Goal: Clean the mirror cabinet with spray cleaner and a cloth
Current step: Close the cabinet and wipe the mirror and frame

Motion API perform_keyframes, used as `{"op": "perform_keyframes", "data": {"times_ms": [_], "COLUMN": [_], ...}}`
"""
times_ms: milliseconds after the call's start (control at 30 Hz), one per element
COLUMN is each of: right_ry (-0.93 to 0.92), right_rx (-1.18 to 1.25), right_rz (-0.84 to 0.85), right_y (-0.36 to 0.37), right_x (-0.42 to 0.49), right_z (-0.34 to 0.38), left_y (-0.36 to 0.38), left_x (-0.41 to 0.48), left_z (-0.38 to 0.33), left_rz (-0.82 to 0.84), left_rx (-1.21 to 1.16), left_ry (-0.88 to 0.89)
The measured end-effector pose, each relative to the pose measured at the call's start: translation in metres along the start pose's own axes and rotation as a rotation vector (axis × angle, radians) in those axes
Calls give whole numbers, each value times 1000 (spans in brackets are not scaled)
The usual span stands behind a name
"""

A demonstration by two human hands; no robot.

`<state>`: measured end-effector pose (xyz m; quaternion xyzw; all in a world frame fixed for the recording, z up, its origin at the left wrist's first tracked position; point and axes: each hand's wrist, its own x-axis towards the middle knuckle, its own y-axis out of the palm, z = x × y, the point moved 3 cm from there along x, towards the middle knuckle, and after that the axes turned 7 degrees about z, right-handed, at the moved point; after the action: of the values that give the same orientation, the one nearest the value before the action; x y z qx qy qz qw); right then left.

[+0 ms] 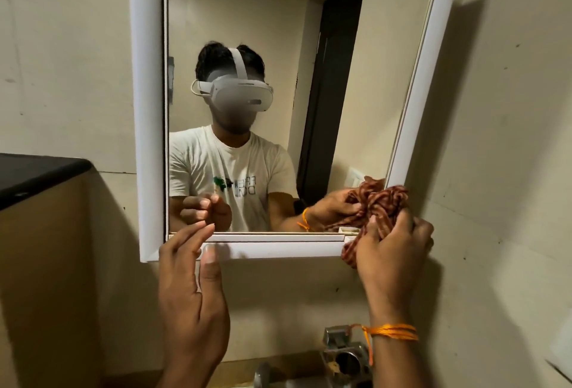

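A white-framed mirror cabinet hangs on the wall in front of me, its glass reflecting a person in a white T-shirt and headset. My right hand grips a bunched reddish-brown striped cloth and presses it against the lower right corner of the frame. My left hand is raised at the bottom left of the frame, fingers apart and holding nothing, its thumb touching the lower rail. No spray cleaner is in view.
A dark countertop edge juts out at the left over a tan cabinet side. Below the mirror are a metal tap and a chrome wall fitting. An orange thread band circles my right wrist.
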<state>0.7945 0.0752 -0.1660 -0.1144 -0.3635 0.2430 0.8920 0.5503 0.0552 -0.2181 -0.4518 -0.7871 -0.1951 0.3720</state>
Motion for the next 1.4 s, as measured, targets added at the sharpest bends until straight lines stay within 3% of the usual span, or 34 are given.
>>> {"op": "perform_keyframes", "data": {"times_ms": [333, 533, 633, 700, 767, 867, 1000, 1200, 1400], "right_ry": [-93, -191, -142, 22, 211, 524, 761, 784, 773], "right_rx": [-258, -145, 178, 615, 1009, 1464, 1662, 1779, 1835], "right_rz": [324, 525, 705, 901, 982, 864, 597, 296, 369], "right_y": [-6, 2, 9, 10, 12, 19, 29, 43, 61], "right_x": [-33, -59, -64, -67, -72, -85, -94, -66, -34], "right_z": [45, 66, 60, 51, 31, -10, -50, -75, -62], "left_y": [10, 5, 6, 8, 10, 13, 22, 41, 46], "left_x": [-6, -12, -18, -23, -28, -36, -48, -58, -65], "left_z": [-4, -3, -5, -7, -7, -3, -3, -8, 1], "left_rz": [52, 53, 57, 71, 90, 113, 175, 271, 284], "left_rx": [-1, 4, -19, -52, -79, -102, -143, -145, -146], "left_ry": [-17, -46, -73, -92, -125, -172, -220, -239, -259]}}
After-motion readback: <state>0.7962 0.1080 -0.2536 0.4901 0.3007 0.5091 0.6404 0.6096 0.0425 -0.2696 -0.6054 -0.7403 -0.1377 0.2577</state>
